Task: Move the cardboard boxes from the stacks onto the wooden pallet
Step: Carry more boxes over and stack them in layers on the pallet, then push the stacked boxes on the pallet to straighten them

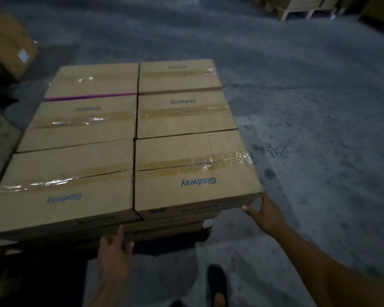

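Note:
Several taped cardboard boxes printed "Glodway" lie flat in two columns in front of me, stacked in layers. The nearest right box (195,173) sits on top at the front. My right hand (264,214) touches its near right corner, fingers spread on the box's front side. My left hand (114,253) rests against the front edge below the seam between this box and the nearest left box (62,185), fingers apart. The pallet under the stack is hidden in shadow.
Grey concrete floor (308,107) spreads to the right and beyond the stack. A brown carton (9,45) stands at the far left. Pale wooden pallets or crates (302,7) sit at the far right. My dark shoe (216,284) is below the stack.

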Available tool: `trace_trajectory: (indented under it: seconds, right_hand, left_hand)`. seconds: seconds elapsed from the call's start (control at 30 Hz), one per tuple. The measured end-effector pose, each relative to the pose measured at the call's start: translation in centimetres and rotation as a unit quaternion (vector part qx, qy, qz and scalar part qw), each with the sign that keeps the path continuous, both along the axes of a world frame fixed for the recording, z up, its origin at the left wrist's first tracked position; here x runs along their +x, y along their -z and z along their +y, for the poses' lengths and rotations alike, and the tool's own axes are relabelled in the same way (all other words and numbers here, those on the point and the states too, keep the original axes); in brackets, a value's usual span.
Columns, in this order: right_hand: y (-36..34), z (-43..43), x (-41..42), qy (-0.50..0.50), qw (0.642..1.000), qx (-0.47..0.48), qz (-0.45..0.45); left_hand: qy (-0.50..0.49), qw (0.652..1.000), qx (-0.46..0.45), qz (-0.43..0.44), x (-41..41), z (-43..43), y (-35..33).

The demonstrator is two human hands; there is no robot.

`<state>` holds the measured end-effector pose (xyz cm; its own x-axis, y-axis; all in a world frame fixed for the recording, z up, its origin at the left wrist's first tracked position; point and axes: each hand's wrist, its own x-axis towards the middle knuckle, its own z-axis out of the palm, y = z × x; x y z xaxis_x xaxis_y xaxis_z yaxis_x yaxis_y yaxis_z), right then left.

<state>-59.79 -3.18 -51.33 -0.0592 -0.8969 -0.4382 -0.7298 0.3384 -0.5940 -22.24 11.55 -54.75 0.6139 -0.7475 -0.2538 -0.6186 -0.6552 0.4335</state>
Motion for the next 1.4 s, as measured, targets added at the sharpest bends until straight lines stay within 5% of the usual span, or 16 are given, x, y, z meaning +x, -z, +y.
trace_trajectory:
  seconds: [0.1, 0.3, 0.6, 0.93, 1.4]
  right_hand:
    - [-1.7, 0.7, 0.6, -0.011, 1.0, -0.003, 0.02]
    - [-6.4, -3.7, 2.6, -0.089, 0.988, -0.096, 0.087]
    - [-9.5, -18.7, 8.6, -0.248, 0.936, -0.225, 0.106]
    - [-9.8, -29.2, 11.2, -0.544, 0.811, -0.208, 0.06]
    - [-6.9, -32.2, -1.1, -0.757, 0.606, -0.245, -0.014]
  left_hand:
    - [0.035, 0.999, 0.013, -0.024, -0.6, -0.9, -2.0]
    - [0.104, 0.984, -0.112, -0.091, -2.1, -8.2, -7.2]
    - [0.057, 0.967, -0.162, -0.187, -4.4, -18.9, -12.8]
    - [-0.183, 0.962, -0.076, -0.185, -16.7, -21.2, -12.7]
    - [-0.442, 0.87, -0.078, -0.202, -45.0, -25.6, -7.7]
